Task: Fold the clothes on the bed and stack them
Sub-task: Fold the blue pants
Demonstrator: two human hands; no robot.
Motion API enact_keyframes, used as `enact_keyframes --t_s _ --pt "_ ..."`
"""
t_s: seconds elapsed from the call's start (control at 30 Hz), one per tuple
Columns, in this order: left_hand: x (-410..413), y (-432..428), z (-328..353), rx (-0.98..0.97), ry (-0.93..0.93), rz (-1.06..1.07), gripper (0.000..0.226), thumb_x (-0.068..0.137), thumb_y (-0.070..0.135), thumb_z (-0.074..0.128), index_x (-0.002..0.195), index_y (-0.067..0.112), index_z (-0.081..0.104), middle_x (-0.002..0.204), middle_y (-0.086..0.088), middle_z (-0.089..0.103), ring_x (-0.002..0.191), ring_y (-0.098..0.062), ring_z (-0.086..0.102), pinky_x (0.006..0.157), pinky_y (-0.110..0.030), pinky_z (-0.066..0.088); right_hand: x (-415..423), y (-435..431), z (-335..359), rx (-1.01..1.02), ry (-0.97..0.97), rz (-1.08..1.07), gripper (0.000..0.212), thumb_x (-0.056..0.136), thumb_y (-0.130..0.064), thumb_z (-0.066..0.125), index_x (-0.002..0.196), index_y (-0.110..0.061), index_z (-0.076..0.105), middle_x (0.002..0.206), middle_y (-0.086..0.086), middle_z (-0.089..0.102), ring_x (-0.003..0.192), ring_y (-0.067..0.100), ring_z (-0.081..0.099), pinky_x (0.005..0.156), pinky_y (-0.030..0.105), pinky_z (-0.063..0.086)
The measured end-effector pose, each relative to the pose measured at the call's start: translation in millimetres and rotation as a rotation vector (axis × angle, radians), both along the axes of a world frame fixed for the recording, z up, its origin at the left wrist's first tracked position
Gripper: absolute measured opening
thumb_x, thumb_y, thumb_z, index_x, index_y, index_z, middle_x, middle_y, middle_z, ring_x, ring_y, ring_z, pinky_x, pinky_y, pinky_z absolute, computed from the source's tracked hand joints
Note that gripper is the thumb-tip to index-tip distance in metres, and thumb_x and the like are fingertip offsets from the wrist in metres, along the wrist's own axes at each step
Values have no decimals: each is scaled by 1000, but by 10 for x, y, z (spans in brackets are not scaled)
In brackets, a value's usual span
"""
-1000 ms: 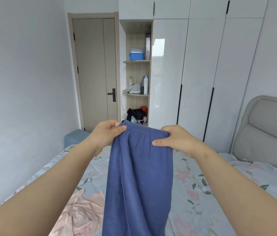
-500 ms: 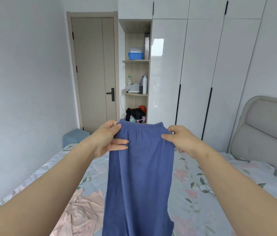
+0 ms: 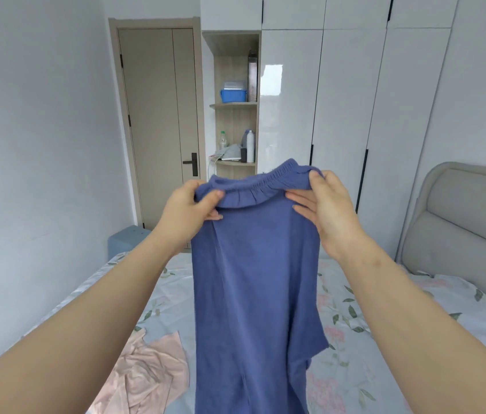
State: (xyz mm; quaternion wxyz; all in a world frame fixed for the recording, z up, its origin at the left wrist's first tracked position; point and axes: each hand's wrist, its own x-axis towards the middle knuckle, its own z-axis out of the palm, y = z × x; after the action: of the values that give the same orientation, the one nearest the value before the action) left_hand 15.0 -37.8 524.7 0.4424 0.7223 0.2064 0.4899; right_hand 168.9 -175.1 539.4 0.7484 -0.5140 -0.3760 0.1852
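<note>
Blue trousers (image 3: 253,288) with an elastic waistband hang in the air in front of me, above the bed (image 3: 355,339). My left hand (image 3: 189,212) pinches the waistband's left end, thumb in front. My right hand (image 3: 324,204) pinches the right end, fingers spread on the cloth. The waistband is bunched and curls upward between the hands. The legs hang straight down and run out of the frame at the bottom. A crumpled pink garment (image 3: 146,375) lies on the bed at the lower left.
The bed has a floral sheet and a padded grey headboard (image 3: 460,222) on the right. A white wardrobe (image 3: 355,115), an open shelf niche (image 3: 235,130) and a closed door (image 3: 161,130) stand behind. A blue stool (image 3: 125,239) sits by the left wall.
Both hands have lifted the trousers higher. The waistband, flat before, now bunches and bulges upward between the hands, and the right hand has turned with its fingers spread on the cloth.
</note>
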Motion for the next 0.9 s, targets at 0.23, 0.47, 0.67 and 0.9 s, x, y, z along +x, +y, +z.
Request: enact_keyframes --t_s 0.23,0.47,0.67,0.9 --pt "145 -73 25 -535 -244 -272 14 98 17 49 87 19 58 86 2 62 82 -9 61 76 -22 54 -27 -54 -29 104 -101 133 21 84 -10 66 99 -18 53 84 -12 66 81 -1 63 75 14 50" --pt "112 -15 -71 -439 -129 -26 12 95 17 56 84 18 61 65 3 49 58 -5 47 54 -14 54 74 -53 -262 -40 -157 -155 12 90 -11 60 82 -16 53 62 -8 66 62 7 64 63 20 50" --pt "128 -11 -211 -345 198 189 13 96 22 53 89 16 62 71 -2 49 66 -14 47 39 -15 49 83 -97 -352 -299 -186 -104 18 96 -25 54 90 -10 46 41 -2 58 37 11 58 41 18 44" --pt "51 -81 -189 -948 49 -316 18 101 25 43 87 17 52 54 -7 60 55 -21 69 53 -48 56 154 -171 -347 -377 -20 46 18 99 -29 48 88 -15 44 59 1 70 51 14 67 50 22 53"
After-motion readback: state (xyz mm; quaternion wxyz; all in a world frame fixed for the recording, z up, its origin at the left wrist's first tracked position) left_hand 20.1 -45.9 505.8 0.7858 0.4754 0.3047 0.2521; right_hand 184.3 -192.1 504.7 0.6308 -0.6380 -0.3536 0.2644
